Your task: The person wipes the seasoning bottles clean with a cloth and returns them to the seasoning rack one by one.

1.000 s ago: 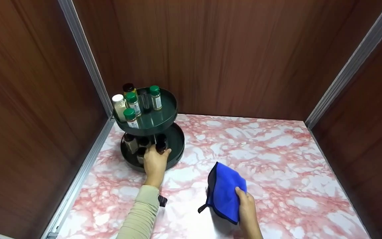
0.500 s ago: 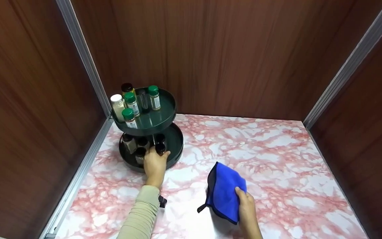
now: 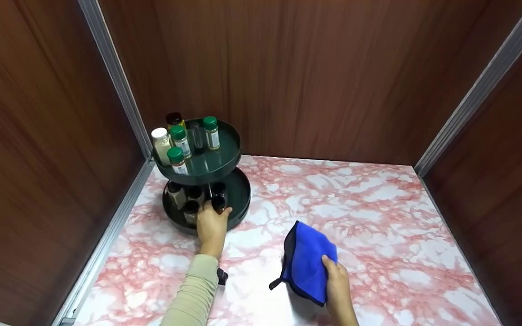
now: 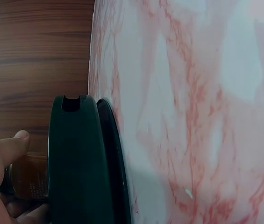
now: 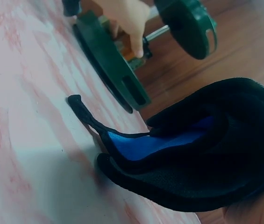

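A dark green two-tier round rack (image 3: 231,160) stands at the back left. My left hand (image 3: 212,226) reaches onto its lower tray (image 3: 242,199), with thumb and fingers around a spice jar (image 3: 219,202) with a dark lid. The left wrist view shows that jar (image 4: 29,175) as orange-brown, low behind the tray wall, partly hidden by the fingers. My right hand (image 3: 339,285) holds a folded blue cloth (image 3: 310,262) with black edging and a small black loop (image 3: 277,284), over the table front. In the right wrist view the cloth's black side (image 5: 234,154) curls around its blue side.
The upper tray (image 3: 222,154) bears several bottles, including green-capped ones (image 3: 213,136) and a white-capped one (image 3: 162,147). More dark-lidded jars (image 3: 177,195) crowd the lower tray's left. Wood-grain panels (image 3: 261,81) enclose the pink-and-white marbled table (image 3: 356,203) on three sides.
Hardly anything differs: the head view has shifted slightly. The left hand keeps its grip on the jar, and the right hand holds the cloth in the same place.
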Demonstrator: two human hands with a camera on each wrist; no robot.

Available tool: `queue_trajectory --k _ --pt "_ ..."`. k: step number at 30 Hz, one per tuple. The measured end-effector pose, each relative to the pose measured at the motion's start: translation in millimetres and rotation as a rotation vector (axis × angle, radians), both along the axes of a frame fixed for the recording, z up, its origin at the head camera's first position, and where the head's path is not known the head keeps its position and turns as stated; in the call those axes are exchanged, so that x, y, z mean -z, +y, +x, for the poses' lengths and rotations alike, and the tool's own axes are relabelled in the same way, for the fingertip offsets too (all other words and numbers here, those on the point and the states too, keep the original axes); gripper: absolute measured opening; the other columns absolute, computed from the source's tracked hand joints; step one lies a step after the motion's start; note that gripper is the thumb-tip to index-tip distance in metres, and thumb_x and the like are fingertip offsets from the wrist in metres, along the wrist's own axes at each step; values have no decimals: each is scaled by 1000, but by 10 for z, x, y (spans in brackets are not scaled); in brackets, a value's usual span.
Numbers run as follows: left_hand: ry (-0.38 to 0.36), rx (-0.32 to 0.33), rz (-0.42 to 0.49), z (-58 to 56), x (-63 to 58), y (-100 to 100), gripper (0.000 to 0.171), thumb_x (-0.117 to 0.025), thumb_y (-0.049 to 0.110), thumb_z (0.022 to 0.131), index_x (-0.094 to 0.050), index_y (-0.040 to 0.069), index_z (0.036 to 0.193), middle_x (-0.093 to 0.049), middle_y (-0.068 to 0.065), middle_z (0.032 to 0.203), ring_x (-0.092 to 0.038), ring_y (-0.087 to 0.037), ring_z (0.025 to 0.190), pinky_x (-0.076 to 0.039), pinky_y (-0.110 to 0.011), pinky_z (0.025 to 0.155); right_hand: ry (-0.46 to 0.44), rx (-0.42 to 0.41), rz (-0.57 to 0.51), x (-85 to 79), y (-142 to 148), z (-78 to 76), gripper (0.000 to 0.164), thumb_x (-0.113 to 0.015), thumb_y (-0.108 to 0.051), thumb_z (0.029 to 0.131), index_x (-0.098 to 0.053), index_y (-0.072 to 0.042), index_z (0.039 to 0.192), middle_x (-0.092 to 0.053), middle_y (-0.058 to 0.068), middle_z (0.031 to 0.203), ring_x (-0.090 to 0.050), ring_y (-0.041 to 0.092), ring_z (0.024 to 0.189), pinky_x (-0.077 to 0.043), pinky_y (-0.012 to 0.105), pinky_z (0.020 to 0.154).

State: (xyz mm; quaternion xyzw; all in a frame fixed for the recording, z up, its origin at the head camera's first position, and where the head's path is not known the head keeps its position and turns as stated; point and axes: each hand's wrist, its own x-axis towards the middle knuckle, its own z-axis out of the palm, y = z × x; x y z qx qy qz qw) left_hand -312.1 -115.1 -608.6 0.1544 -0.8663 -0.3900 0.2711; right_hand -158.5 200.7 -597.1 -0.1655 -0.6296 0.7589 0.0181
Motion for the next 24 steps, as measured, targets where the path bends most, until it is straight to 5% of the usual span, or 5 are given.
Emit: queue_trajectory --k 16,24 --pt "-13 18 -21 23 19 20 71 -91 33 75 -59 -5 125 -60 -28 121 -59 -48 115 -49 -54 100 14 -13 32 -59 75 -91 40 -54 -29 105 -62 7 121 -75 6 92 -71 17 83 -59 31 77" --pt "-14 30 -39 36 24 15 71 -91 32 77 -58 -6 127 -60 -27 123 -57 -47 119 -47 -53 104 61 -8 161 -111 138 -178 37 -55 -26 104 -66 9 111 -75 8 88 -71 16 78 -58 30 72"
